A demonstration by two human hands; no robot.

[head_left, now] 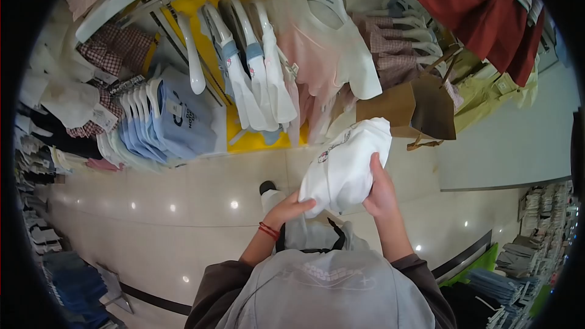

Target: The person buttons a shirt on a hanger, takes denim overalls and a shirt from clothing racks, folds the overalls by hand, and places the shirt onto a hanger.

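A white garment with a small printed motif is bunched up between my two hands, in front of my body. My left hand, with a red band at the wrist, grips its lower left edge, thumb on top. On the other side my right hand is closed on the right edge, its thumb lying along the cloth. The fingers under the fabric are hidden. Just beyond the garment hangs a brown paper bag. A white and pink top hangs on a hanger above it.
White tops with blue collars hang beside an empty white hanger. Light blue shirts hang further left, red garments at upper right. A pale panel stands at right. Folded jeans lie at lower left above the tiled floor.
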